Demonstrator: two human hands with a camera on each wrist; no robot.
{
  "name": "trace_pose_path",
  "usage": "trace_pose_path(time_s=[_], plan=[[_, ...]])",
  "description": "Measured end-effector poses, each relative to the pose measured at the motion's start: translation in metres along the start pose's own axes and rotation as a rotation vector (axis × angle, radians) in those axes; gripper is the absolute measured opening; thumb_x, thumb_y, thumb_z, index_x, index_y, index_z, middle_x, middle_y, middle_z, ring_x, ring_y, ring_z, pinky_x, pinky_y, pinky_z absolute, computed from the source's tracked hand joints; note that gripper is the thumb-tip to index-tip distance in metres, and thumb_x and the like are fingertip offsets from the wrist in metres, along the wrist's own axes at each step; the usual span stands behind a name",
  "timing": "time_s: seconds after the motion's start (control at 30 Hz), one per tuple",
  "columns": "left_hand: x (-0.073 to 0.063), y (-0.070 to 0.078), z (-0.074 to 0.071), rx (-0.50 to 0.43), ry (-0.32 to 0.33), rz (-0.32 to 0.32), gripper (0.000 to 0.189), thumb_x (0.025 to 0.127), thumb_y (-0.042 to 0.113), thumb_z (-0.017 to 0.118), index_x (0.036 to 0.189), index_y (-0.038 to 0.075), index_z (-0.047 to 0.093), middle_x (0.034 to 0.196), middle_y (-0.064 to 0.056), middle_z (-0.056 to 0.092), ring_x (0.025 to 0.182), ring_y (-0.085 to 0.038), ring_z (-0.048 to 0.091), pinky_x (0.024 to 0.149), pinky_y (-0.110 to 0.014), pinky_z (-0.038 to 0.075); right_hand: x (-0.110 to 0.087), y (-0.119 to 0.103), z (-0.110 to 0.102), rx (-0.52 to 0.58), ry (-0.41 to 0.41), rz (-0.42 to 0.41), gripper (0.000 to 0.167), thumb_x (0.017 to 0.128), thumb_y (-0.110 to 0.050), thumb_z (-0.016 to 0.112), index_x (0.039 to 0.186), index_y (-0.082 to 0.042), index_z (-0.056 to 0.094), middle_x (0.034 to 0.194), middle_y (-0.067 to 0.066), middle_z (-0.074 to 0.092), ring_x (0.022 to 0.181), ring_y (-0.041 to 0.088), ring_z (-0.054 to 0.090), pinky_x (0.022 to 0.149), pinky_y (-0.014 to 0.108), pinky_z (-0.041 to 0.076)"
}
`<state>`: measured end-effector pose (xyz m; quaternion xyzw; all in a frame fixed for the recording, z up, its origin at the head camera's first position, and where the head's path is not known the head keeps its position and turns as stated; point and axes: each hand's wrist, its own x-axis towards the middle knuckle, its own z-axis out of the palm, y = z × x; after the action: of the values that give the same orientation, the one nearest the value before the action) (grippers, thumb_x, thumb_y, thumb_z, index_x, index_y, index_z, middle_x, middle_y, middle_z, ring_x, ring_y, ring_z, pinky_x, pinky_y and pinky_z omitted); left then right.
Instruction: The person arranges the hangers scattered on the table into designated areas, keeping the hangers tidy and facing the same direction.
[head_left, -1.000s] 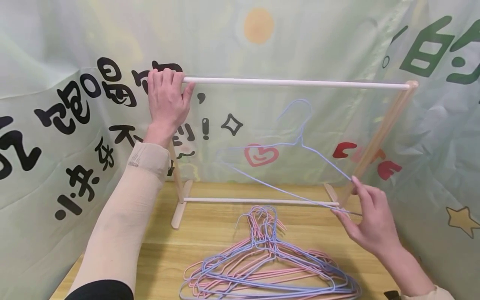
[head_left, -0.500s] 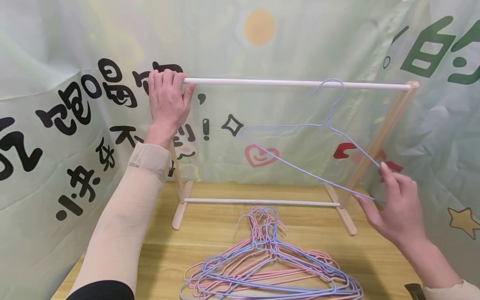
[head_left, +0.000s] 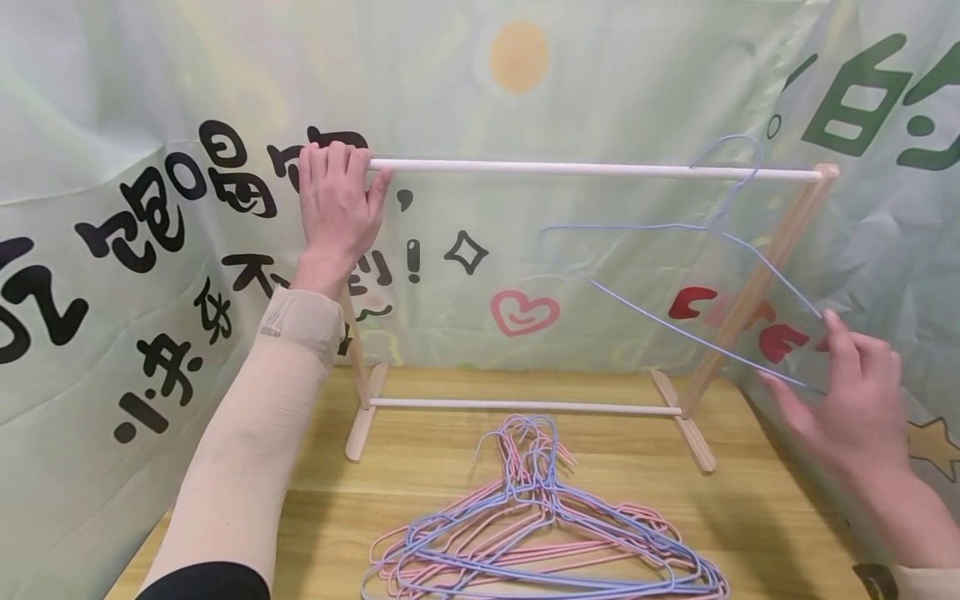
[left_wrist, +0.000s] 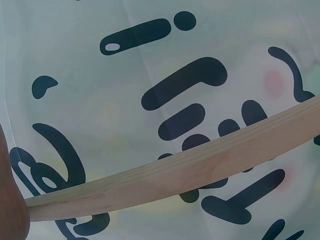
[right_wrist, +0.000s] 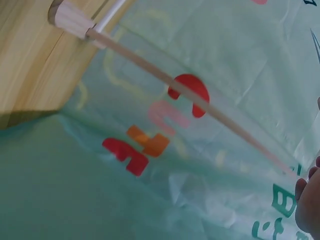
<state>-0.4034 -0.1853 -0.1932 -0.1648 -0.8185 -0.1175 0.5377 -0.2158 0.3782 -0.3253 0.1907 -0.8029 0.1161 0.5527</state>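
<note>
My left hand (head_left: 340, 204) grips the left end of the white top bar (head_left: 540, 169) of a wooden-legged rack, its fingers over the bar. Between the thumb and fingers of my right hand (head_left: 862, 408) is the right corner of a blue wire clothes hanger (head_left: 622, 227). The hanger is tilted, with its hook overlapping the bar near the right end. I cannot tell whether the hook touches the bar. The left wrist view shows a wooden upright (left_wrist: 170, 172) beside part of the left hand. Only the right hand's edge (right_wrist: 309, 207) appears in the right wrist view.
A heap of blue and pink wire hangers (head_left: 540, 550) lies on the wooden table (head_left: 750, 517) in front of the rack. The rack's lower rod (head_left: 525, 405) runs between two wooden feet. A printed cloth (head_left: 600, 92) hangs behind and at both sides.
My right hand has carried the blue hanger up and to the right, from below the bar to where its hook overlaps it. The left hand has stayed on the bar.
</note>
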Motion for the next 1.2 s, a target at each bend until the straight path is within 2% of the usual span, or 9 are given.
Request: trace_pose_path(time_s=[0.43, 0.47, 0.57, 0.63, 0.7, 0.93, 1.2], plan=[[0.0, 0.001, 0.001, -0.002, 0.012, 0.001, 0.051, 0.109, 0.05, 0.043, 0.108, 0.0, 0.054, 0.101, -0.018, 0.048, 0.102, -0.041, 0.04, 0.12, -0.047, 0.023, -0.002, 0.028, -0.021, -0.078, -0.014, 0.079, 0.107, 0.091, -0.081, 0.046, 0.146, 0.012, 0.045, 0.11, 0.037, 0.052, 0.098, 0.065, 0.041, 0.081, 0.067, 0.03], [-0.001, 0.001, 0.001, -0.002, 0.013, 0.001, 0.051, 0.109, 0.05, 0.042, 0.108, 0.0, 0.054, 0.101, -0.018, 0.048, 0.102, -0.041, 0.04, 0.119, -0.047, 0.023, -0.002, 0.029, -0.022, -0.079, -0.008, 0.08, 0.107, 0.091, -0.081, 0.047, 0.146, 0.012, 0.045, 0.11, 0.037, 0.052, 0.1, 0.065, 0.042, 0.084, 0.065, 0.032], [-0.001, 0.001, 0.001, 0.0, 0.014, 0.002, 0.052, 0.109, 0.051, 0.042, 0.108, 0.0, 0.054, 0.102, -0.018, 0.048, 0.102, -0.041, 0.04, 0.119, -0.047, 0.023, -0.004, 0.034, -0.025, -0.07, 0.024, 0.077, 0.105, 0.092, -0.079, 0.048, 0.147, 0.011, 0.046, 0.111, 0.041, 0.051, 0.103, 0.065, 0.043, 0.101, 0.045, 0.036], [-0.001, 0.001, 0.001, 0.002, 0.012, 0.004, 0.052, 0.109, 0.051, 0.041, 0.109, 0.0, 0.054, 0.103, -0.019, 0.048, 0.102, -0.041, 0.04, 0.119, -0.047, 0.023, -0.006, 0.038, -0.026, -0.053, 0.048, 0.077, 0.105, 0.092, -0.079, 0.049, 0.147, 0.011, 0.046, 0.111, 0.043, 0.051, 0.104, 0.066, 0.043, 0.108, 0.03, 0.03], [0.0, 0.001, 0.001, 0.004, 0.004, 0.001, 0.053, 0.109, 0.052, 0.04, 0.11, 0.0, 0.054, 0.103, -0.019, 0.048, 0.103, -0.041, 0.04, 0.12, -0.048, 0.022, -0.009, 0.042, -0.026, -0.028, 0.07, 0.088, 0.104, 0.092, -0.079, 0.051, 0.147, 0.01, 0.047, 0.11, 0.044, 0.05, 0.105, 0.066, 0.042, 0.108, 0.022, 0.022], [0.001, 0.0, 0.0, 0.008, -0.02, -0.011, 0.055, 0.109, 0.053, 0.037, 0.111, 0.001, 0.054, 0.104, -0.018, 0.047, 0.104, -0.041, 0.04, 0.121, -0.048, 0.021, -0.023, 0.054, -0.026, 0.01, 0.085, 0.141, 0.106, 0.088, -0.08, 0.054, 0.148, 0.007, 0.047, 0.105, 0.039, 0.053, 0.108, 0.064, 0.042, 0.109, 0.021, 0.024], [0.001, 0.001, 0.0, 0.008, -0.018, -0.016, 0.056, 0.109, 0.054, 0.037, 0.112, 0.001, 0.055, 0.104, -0.018, 0.048, 0.104, -0.041, 0.04, 0.121, -0.048, 0.021, -0.03, 0.055, -0.023, 0.014, 0.138, 0.108, 0.101, 0.091, -0.077, 0.055, 0.143, 0.01, 0.051, 0.103, 0.043, 0.052, 0.112, 0.061, 0.047, 0.11, 0.022, 0.026]])
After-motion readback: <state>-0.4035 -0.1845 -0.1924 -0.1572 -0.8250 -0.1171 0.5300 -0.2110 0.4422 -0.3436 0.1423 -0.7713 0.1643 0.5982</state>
